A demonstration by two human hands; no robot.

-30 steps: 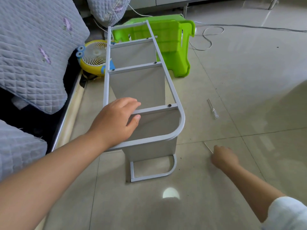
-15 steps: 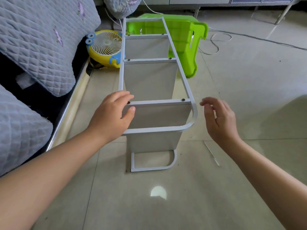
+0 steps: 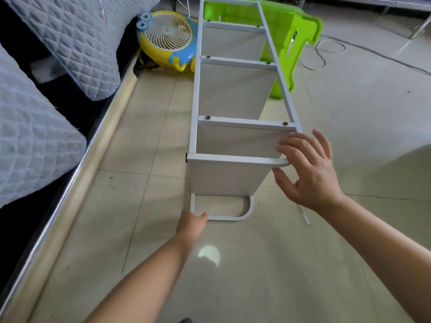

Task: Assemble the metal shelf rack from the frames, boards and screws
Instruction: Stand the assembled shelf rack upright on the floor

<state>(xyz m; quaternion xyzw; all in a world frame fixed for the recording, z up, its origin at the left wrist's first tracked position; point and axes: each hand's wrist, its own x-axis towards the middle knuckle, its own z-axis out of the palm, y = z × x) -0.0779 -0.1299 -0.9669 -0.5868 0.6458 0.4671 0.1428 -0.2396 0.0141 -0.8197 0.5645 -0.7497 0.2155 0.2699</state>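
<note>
At the left of the frame lies quilted bedding [image 3: 70, 43], with a yellow fan [image 3: 166, 34] beyond it. At lower centre the left hand [image 3: 191, 223] grasps the bottom frame [image 3: 233, 217] of the shelf rack [image 3: 235, 136], which lies on its side on the floor [image 3: 349, 136]. The right hand [image 3: 307, 173], fingers spread and released, touches the rack's curved near corner. A green stool [image 3: 293, 26] stands behind.
</note>
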